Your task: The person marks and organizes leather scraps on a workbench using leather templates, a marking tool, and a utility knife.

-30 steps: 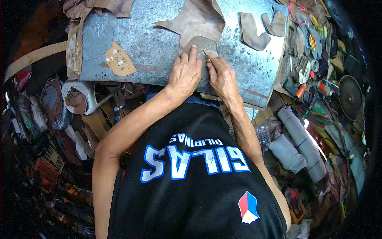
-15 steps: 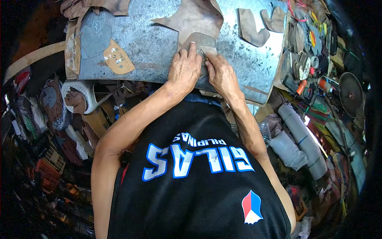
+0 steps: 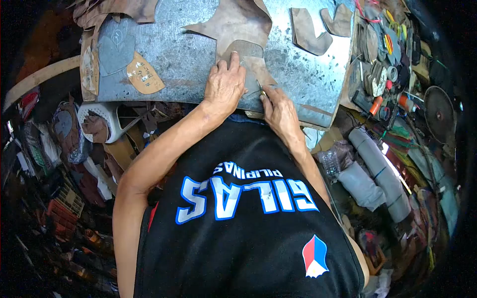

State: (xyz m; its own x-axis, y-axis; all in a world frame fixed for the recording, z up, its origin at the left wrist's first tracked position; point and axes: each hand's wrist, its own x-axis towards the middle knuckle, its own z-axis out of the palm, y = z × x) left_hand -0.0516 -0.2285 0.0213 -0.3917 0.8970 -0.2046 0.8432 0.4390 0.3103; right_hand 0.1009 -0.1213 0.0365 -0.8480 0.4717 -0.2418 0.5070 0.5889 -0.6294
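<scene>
— Where is the leather piece?
— On the metal sheet, near its front edge. The left hand lies flat on it, fingers extended, gripping nothing.
— And the right hand?
— Closed around a small knife, beside the left hand.

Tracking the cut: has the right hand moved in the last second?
Yes. The right hand with its knife has slid toward the person, down the right edge of the grey pattern piece that the left hand pins.
</scene>
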